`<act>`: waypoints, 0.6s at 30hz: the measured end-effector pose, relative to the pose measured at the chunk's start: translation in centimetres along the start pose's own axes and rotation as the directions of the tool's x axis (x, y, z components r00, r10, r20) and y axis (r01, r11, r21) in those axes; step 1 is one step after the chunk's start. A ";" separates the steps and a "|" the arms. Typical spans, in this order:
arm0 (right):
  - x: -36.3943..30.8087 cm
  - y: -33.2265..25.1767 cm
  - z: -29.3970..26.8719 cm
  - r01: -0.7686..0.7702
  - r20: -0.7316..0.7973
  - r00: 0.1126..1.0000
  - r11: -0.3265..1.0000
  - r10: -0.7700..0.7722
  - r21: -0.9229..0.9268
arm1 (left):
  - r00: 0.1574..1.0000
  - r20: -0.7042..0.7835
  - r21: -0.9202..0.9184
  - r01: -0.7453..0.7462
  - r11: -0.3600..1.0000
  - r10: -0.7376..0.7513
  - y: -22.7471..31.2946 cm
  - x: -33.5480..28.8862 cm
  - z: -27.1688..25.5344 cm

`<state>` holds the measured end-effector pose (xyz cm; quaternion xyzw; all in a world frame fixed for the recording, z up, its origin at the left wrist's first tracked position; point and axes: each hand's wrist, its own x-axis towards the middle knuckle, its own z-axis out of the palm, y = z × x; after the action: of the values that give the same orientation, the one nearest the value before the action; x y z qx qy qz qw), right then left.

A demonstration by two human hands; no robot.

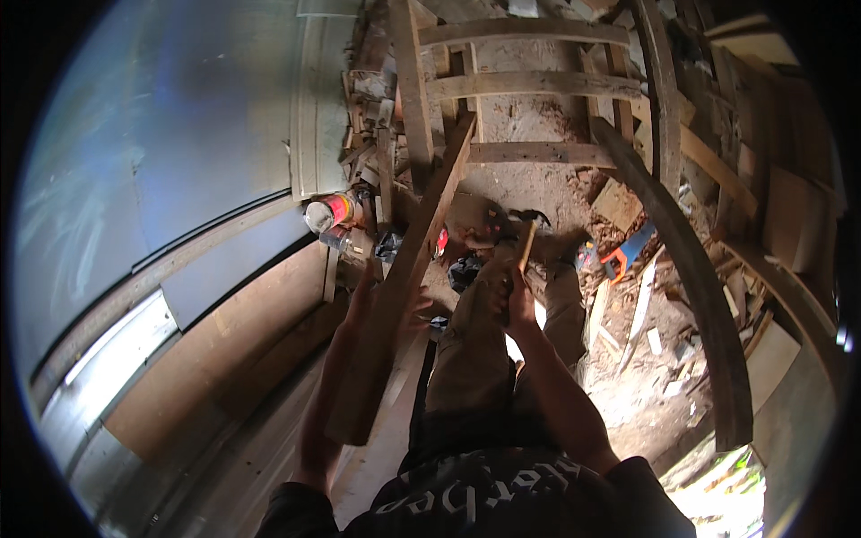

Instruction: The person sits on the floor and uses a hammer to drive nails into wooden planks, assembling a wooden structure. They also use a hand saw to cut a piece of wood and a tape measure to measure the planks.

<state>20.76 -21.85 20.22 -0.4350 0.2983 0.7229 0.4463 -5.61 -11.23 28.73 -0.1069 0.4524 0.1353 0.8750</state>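
Note:
A wooden frame with several cross slats [529, 85] stands in front of me, and two long legs reach back toward my body. My left hand [360, 300] is around the left wooden beam [404, 269], partly hidden behind it, with fingers showing on both sides. In my right hand [518, 300] is a hammer [528, 240], its light wooden handle upright in the closed fingers. The dark hammer head is at the far end, above my lap. The right wooden beam [686, 242] is untouched by either hand.
On the right, a handsaw [628, 251] with an orange handle lies among wood scraps. A clear jar with a red label [328, 213] is by the left wall. Black plastic bags [465, 272] lie near my legs. Stacked boards [798, 224] line the right side.

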 end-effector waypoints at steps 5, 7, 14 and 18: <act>2.0 2.5 4.0 -0.002 -0.034 0.999 0.999 0.001 -0.039 | 0.965 -0.262 0.250 0.101 0.963 -0.033 3.5 4.4 4.9; 1.8 3.3 5.3 0.011 -0.049 0.999 1.000 -0.012 -0.021 | 0.945 -0.327 0.458 0.155 0.875 0.004 4.5 5.1 5.4; 2.5 3.5 6.3 0.040 -0.079 0.996 0.999 -0.039 0.013 | 0.980 -0.138 0.148 0.162 0.976 -0.141 4.8 6.5 1.7; 3.0 3.7 6.9 0.066 -0.091 0.994 0.997 -0.061 0.045 | 0.980 -0.082 0.073 0.185 0.980 -0.179 4.9 6.7 1.0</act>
<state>14.29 -16.60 20.79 -0.4653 0.3210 0.6809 0.4655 -2.77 -5.39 23.42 -0.1174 0.4782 0.0321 0.8698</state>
